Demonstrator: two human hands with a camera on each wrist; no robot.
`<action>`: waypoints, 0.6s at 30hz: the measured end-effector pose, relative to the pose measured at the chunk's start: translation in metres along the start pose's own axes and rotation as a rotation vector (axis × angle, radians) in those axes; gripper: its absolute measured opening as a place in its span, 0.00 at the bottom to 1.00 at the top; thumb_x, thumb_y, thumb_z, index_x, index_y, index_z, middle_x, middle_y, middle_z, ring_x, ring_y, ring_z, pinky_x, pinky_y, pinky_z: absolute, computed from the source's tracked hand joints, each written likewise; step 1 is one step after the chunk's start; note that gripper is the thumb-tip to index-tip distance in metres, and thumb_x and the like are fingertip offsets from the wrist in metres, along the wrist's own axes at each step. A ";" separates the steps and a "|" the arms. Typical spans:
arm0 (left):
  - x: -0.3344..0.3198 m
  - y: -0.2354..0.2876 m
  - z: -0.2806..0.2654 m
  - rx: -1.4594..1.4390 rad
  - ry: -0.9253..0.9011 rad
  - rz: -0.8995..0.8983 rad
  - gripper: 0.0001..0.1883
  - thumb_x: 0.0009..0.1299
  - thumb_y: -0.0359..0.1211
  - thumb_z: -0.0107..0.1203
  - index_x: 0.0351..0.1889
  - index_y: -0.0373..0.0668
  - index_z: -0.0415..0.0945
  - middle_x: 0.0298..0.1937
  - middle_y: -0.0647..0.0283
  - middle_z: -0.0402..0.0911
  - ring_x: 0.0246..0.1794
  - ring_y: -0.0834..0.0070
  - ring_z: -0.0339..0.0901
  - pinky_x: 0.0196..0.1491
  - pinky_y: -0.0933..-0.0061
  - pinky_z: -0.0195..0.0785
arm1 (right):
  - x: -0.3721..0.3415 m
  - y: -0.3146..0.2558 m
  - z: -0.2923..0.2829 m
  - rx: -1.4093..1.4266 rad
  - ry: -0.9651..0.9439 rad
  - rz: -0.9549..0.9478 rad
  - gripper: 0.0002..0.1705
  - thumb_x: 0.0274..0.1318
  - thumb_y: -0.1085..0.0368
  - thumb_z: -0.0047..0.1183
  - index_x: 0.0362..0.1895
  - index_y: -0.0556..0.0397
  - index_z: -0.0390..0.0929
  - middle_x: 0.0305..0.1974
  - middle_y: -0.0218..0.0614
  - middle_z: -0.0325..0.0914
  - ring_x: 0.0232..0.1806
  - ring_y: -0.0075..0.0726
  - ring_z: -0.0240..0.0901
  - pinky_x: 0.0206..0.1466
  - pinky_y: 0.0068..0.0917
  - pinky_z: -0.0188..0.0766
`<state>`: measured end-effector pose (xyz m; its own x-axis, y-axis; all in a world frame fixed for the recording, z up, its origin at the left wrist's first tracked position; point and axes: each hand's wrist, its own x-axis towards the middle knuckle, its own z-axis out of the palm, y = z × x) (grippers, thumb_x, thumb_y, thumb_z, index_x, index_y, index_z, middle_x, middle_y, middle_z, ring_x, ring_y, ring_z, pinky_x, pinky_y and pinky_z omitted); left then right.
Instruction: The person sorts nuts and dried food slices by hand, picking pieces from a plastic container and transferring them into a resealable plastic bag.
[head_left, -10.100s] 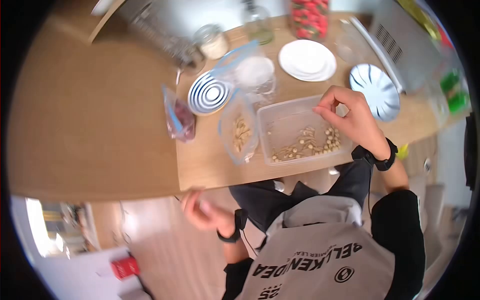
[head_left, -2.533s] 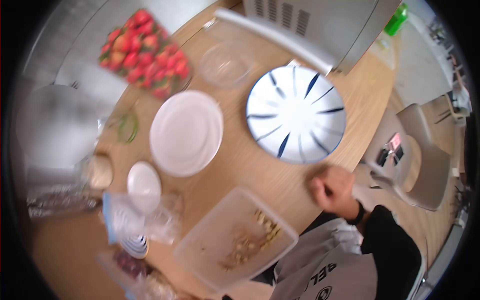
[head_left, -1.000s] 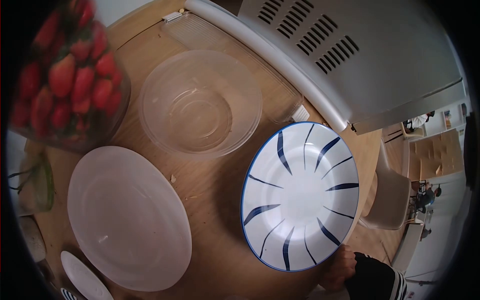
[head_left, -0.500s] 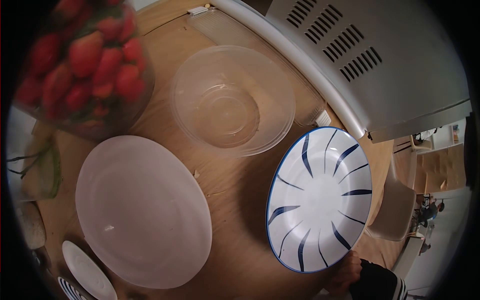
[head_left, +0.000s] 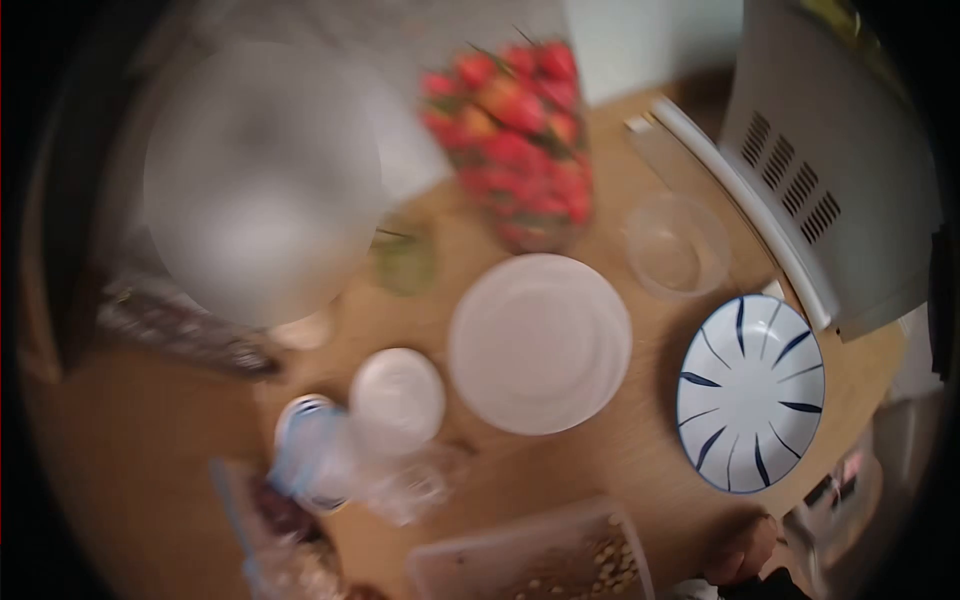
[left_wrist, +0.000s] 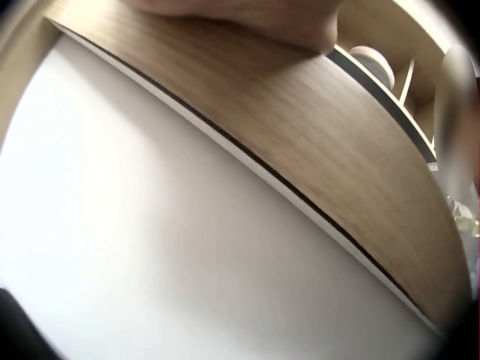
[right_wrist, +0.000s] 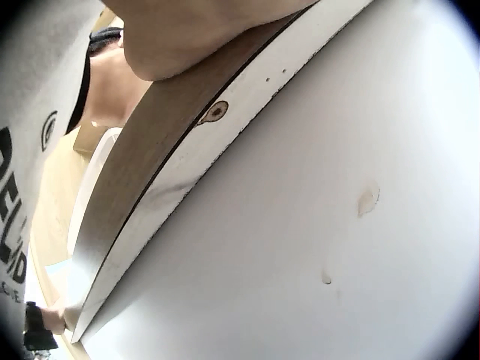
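Observation:
My right hand (head_left: 745,550) rests at the table's front edge, fingers loosely bent and nothing seen in them. It lies just below the oval white plate with blue stripes (head_left: 752,395). In the right wrist view only the heel of that hand (right_wrist: 195,34) shows, upon the table edge. My left hand (left_wrist: 247,19) sits on the wooden tabletop in the left wrist view, its fingers out of frame. To the left of the right hand stands a clear plastic box (head_left: 480,560) holding small pale pieces.
A large white plate (head_left: 540,345) lies mid-table, a small white dish (head_left: 397,400) left of it. Behind are a bag of strawberries (head_left: 515,140), a clear round bowl (head_left: 677,245) and a silver appliance (head_left: 840,170). Zip bags (head_left: 320,450) lie at the left.
The head view has pulled back from the plates and swung left, bringing the plastic box and zip bags into frame. The right hand stays near the striped plate at the table edge.

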<state>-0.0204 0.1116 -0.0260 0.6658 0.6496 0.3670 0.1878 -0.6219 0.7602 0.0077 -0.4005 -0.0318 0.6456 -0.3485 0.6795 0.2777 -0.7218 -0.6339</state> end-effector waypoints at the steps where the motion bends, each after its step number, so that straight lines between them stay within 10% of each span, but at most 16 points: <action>1: 0.000 0.005 0.006 -0.039 -0.016 0.011 0.15 0.82 0.40 0.54 0.41 0.36 0.80 0.30 0.64 0.76 0.28 0.75 0.67 0.34 0.68 0.67 | -0.001 0.001 -0.002 -0.020 -0.030 -0.015 0.18 0.62 0.62 0.49 0.18 0.51 0.65 0.18 0.37 0.60 0.23 0.45 0.60 0.31 0.44 0.53; 4: -0.006 -0.074 0.022 -0.107 0.202 -0.138 0.10 0.65 0.30 0.56 0.21 0.48 0.72 0.24 0.58 0.76 0.31 0.56 0.75 0.40 0.54 0.68 | -0.005 0.008 -0.007 -0.146 -0.087 -0.051 0.19 0.64 0.63 0.47 0.19 0.51 0.63 0.21 0.41 0.60 0.26 0.51 0.62 0.33 0.47 0.55; 5: 0.003 -0.039 0.020 0.102 0.201 0.096 0.17 0.70 0.33 0.58 0.20 0.42 0.67 0.19 0.66 0.70 0.22 0.73 0.65 0.24 0.67 0.58 | -0.009 0.016 -0.006 -0.109 -0.043 -0.090 0.19 0.64 0.63 0.47 0.19 0.51 0.63 0.21 0.41 0.60 0.26 0.51 0.62 0.33 0.47 0.55; 6: -0.005 0.037 0.005 0.176 0.039 0.206 0.14 0.81 0.38 0.55 0.39 0.36 0.82 0.31 0.59 0.80 0.30 0.72 0.74 0.36 0.67 0.71 | -0.013 0.026 -0.004 -0.099 -0.057 -0.100 0.18 0.63 0.66 0.48 0.19 0.52 0.62 0.20 0.44 0.59 0.25 0.55 0.61 0.31 0.48 0.53; 13: -0.001 -0.013 0.020 0.215 0.164 0.286 0.12 0.76 0.37 0.57 0.41 0.40 0.89 0.35 0.53 0.88 0.30 0.60 0.82 0.38 0.61 0.75 | 0.017 -0.005 -0.002 -0.073 -0.055 -0.027 0.18 0.61 0.69 0.51 0.20 0.56 0.61 0.20 0.52 0.61 0.22 0.64 0.60 0.28 0.53 0.51; 15: -0.001 0.000 0.024 0.130 0.193 0.322 0.12 0.75 0.37 0.57 0.38 0.40 0.89 0.35 0.52 0.87 0.31 0.60 0.82 0.39 0.60 0.75 | 0.028 -0.028 -0.016 -0.251 -0.155 -0.012 0.10 0.67 0.64 0.54 0.36 0.54 0.86 0.30 0.49 0.84 0.29 0.54 0.80 0.34 0.48 0.77; 18: -0.009 0.028 0.020 0.111 0.201 0.247 0.12 0.73 0.37 0.58 0.38 0.39 0.89 0.36 0.51 0.88 0.34 0.56 0.83 0.42 0.57 0.75 | 0.030 -0.031 -0.020 -0.192 -0.182 0.042 0.12 0.68 0.63 0.55 0.37 0.56 0.86 0.32 0.53 0.84 0.32 0.63 0.80 0.37 0.52 0.77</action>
<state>-0.0069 0.0795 -0.0181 0.5476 0.5398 0.6393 0.1232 -0.8077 0.5765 0.0041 -0.4007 0.0159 0.7756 -0.2796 0.5659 0.1195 -0.8153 -0.5665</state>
